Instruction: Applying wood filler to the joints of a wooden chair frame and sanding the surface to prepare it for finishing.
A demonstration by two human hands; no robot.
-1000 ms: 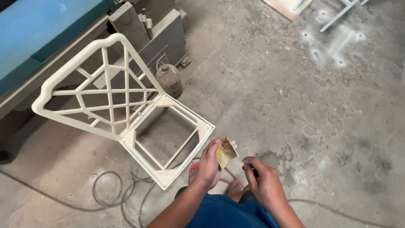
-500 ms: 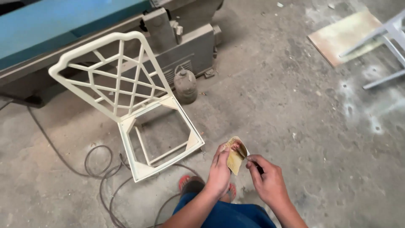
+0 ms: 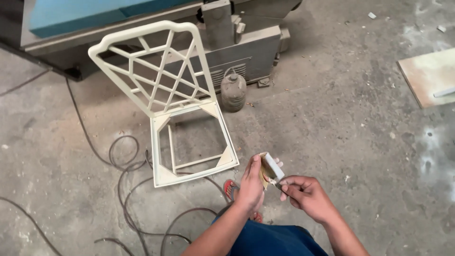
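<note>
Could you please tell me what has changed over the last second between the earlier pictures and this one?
Mostly the view shifted: the cream chair frame now sits higher and more upright in the picture. The left hand still holds the small tan block, and the right hand still works at its lower edge with a thin tool, fingers slightly repositioned. The chair frame, cables and grey jug lie as before.

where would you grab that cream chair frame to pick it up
Probably by the curved top rail of the chair frame, coming from above. The frame stands upright with no seat panel, so the rail is the highest bar and is bare all round. The lattice slats below look thinner. Both hands are busy now: the left hand holds a small block, and the right hand works at it.
</note>
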